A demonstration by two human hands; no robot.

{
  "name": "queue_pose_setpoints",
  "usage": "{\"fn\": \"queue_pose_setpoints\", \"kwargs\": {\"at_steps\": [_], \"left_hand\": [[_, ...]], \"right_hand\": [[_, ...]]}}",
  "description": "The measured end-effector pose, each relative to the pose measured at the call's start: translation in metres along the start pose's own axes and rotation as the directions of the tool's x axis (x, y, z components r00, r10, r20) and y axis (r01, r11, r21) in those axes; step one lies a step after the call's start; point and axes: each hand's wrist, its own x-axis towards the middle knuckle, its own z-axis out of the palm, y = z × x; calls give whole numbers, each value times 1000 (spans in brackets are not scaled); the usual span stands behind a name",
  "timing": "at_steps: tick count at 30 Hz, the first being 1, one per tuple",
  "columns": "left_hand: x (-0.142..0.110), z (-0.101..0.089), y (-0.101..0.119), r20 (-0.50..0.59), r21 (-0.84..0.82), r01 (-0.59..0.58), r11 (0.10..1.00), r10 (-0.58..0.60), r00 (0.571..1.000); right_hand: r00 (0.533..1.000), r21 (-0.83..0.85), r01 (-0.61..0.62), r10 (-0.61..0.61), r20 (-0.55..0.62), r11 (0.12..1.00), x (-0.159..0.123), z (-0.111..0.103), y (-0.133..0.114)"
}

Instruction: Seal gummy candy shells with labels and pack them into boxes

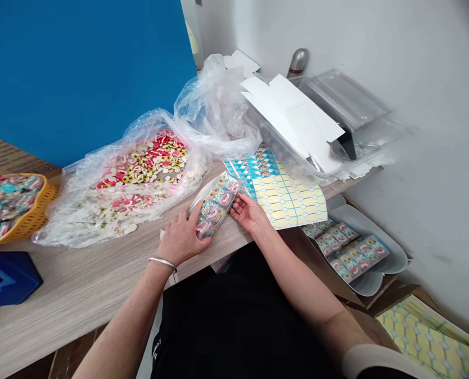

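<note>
My left hand (182, 237), with a silver bangle on the wrist, grips the near end of a clear flat packet of small colourful pieces (217, 202) lying on the wooden table (80, 284). My right hand (250, 211) pinches the same packet's right side with closed fingers. Just behind the packet lies a yellow and blue sticker sheet (285, 192).
A clear plastic bag of red and yellow round pieces (135, 176) lies at the left. An orange basket (25, 216) of wrapped items and a blue tape holder (9, 276) sit at far left. White card and clear trays (317, 121) are stacked behind. Filled packets (348, 250) rest in a box below right.
</note>
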Motion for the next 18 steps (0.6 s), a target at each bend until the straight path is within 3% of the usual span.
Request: {"fn": "queue_pose_setpoints", "kwargs": {"at_steps": [5,12,18], "left_hand": [[0,0,1,-6,19,13,1000,-13,1000],[-1,0,2,-3,37,16,999,-16,1000],[-1,1,4,-8,35,14,999,-14,1000]], "right_hand": [[992,-24,-42,45,121,999,2,-2,3],[983,-108,29,-9,183,994,-12,-5,16],[977,-152,20,13,215,988,-26,-5,32]]}}
